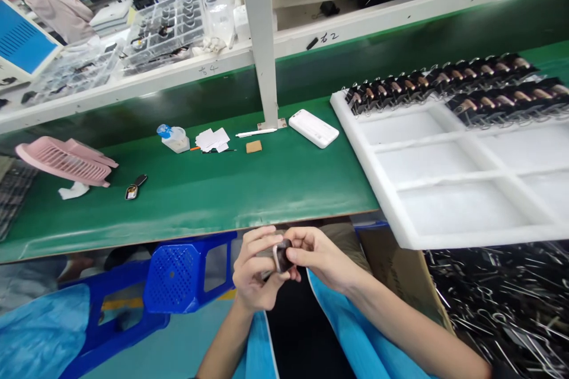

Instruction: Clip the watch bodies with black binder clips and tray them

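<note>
Just beyond the table's front edge, over my lap, both hands are closed around a small dark brown piece with a pale rim (283, 256). My left hand (255, 269) grips it from the left, fingers curled around its edge. Thumb and fingers of my right hand (322, 257) pinch its right side. Fingers hide part of the piece, so its exact kind cannot be made out. Farther left on the green table (284, 189) lies a small dark oval item with a hinged-looking lid and a pale face (133, 190).
On the right, a white foam tray (391, 201) bears rows of clipped, copper-toned pieces (475, 71); below is a box of black binder clips (502, 308). A white power bank (313, 128), blue-capped bottle (174, 139), paper slips (213, 140), pink rack (66, 160) and blue stool (171, 278) stand about.
</note>
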A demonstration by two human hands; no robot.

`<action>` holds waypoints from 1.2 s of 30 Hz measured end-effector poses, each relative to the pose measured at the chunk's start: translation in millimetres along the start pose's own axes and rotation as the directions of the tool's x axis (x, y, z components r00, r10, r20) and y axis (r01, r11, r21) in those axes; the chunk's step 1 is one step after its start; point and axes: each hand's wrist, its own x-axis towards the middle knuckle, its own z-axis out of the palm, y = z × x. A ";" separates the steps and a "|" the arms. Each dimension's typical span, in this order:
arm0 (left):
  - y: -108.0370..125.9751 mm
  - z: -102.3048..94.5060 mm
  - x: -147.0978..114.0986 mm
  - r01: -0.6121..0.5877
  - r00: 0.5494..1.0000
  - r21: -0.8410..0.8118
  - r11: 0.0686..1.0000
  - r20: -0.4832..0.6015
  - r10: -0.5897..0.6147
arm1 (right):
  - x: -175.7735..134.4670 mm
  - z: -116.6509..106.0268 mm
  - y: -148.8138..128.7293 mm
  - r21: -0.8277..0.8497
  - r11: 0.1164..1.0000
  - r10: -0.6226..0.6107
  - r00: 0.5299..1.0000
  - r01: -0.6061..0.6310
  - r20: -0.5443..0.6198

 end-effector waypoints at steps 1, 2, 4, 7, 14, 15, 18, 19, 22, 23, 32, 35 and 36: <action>-2.5 -1.3 0.2 0.009 0.999 0.003 1.000 0.032 -0.010 | -1.4 -0.9 -2.4 -0.040 0.998 -0.049 0.997 0.047 -0.053; -5.1 -2.7 0.4 0.037 0.998 -0.010 0.999 0.054 -0.037 | -2.9 -2.0 -5.2 -0.104 0.990 -0.108 0.988 0.097 -0.108; -9.8 -5.3 0.9 0.149 0.987 -0.064 0.987 0.069 -0.145 | -5.8 -4.4 -10.8 -0.313 0.932 -0.252 0.946 0.182 -0.203; -13.0 -7.4 3.8 0.342 0.937 -0.096 0.935 0.106 -0.332 | -9.3 -7.4 -17.1 -0.659 0.710 -0.480 0.855 0.247 -0.197; -6.4 -1.5 19.5 0.309 0.943 -0.085 0.947 0.158 -0.293 | -9.5 -9.5 -24.8 -0.801 0.376 -0.672 0.732 0.467 0.111; -5.4 -0.2 20.7 0.292 0.950 -0.104 0.951 0.142 -0.277 | -9.1 -9.3 -25.6 -0.789 0.367 -0.684 0.718 0.493 0.130; -3.3 3.0 21.6 0.265 0.961 -0.136 0.955 0.113 -0.251 | -8.3 -7.6 -26.3 -0.763 0.338 -0.733 0.662 0.552 0.154; -2.7 3.9 21.2 0.262 0.963 -0.137 0.955 0.107 -0.248 | -8.2 -6.7 -25.9 -0.761 0.324 -0.748 0.645 0.562 0.158; -1.2 6.9 19.0 0.248 0.967 -0.119 0.961 0.083 -0.240 | -8.8 -3.1 -24.2 -0.775 0.296 -0.768 0.622 0.558 0.154; -1.0 8.2 18.2 0.241 0.970 -0.114 0.964 0.073 -0.234 | -9.1 -1.9 -23.8 -0.782 0.294 -0.770 0.621 0.550 0.147; -1.0 21.6 18.4 0.191 0.981 -0.040 0.981 -0.023 -0.192 | -7.9 -8.6 -21.5 -0.739 0.417 -0.742 0.668 0.529 0.060; 2.7 20.5 22.7 0.085 0.996 0.013 0.996 0.001 -0.085 | -9.0 -14.4 -20.7 -0.710 0.414 -0.752 0.654 0.570 0.087; 4.2 19.8 23.9 0.047 0.999 0.035 0.998 0.009 -0.047 | -9.5 -15.8 -20.8 -0.698 0.415 -0.753 0.650 0.584 0.096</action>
